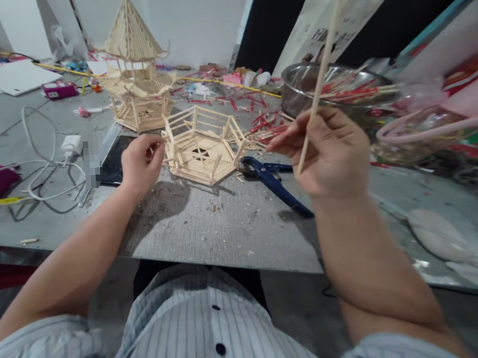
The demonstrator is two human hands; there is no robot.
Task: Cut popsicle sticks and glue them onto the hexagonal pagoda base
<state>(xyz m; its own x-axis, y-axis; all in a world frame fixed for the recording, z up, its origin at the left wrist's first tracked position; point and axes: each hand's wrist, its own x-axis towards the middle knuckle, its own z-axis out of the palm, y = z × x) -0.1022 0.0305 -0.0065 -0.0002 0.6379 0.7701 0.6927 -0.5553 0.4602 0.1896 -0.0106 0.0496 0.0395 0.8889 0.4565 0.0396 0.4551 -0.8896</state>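
My right hand (331, 149) is raised over the right of the table, closed around a long, thin wooden stick (328, 50) that points up and leaves the top of the view. My left hand (143, 161) has its fingers curled beside the left corner of a hexagonal model base (217, 172) built of wooden sticks, with railings and a round pattern in its floor. Whether those fingers grip the railing or something small is hidden. Between the hands lie blue-handled cutters (278, 184), near my right hand. Behind the base stands a pagoda model (136, 82) with a pointed roof.
A dark phone-like slab (116, 164) lies left of the base, near a white charger (71, 145) and looped cable. At right is a metal bowl (298, 94) holding red-tipped sticks. Red scraps (253, 103) litter the back of the grey table (210, 231). Purple boxes (60, 90) lie at left.
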